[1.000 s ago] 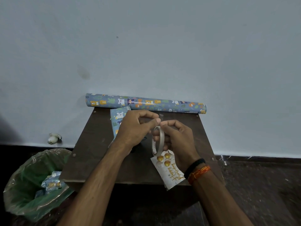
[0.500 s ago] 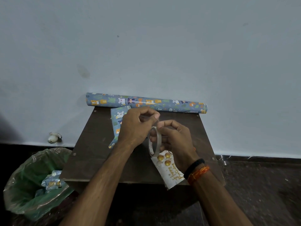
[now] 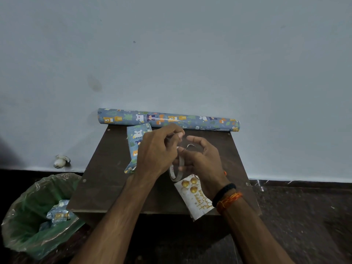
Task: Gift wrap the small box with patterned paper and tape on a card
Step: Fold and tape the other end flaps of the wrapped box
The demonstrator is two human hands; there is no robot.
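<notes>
Tape roll point(image 3: 176, 171) stands on edge just above the card point(image 3: 192, 197), gripped by the right hand point(image 3: 202, 161). Beyond the roll, the left hand point(image 3: 158, 149) seemingly pinches a pulled strip; the wrapped box point(image 3: 136, 143) lies left, nearer that hand.

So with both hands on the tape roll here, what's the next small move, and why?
Probably pull the strip a little longer and tear it off. The left hand pinches the free tape end up away from the tape roll, which the right hand holds. The card lies loose on the table, with the wrapped box behind.
</notes>
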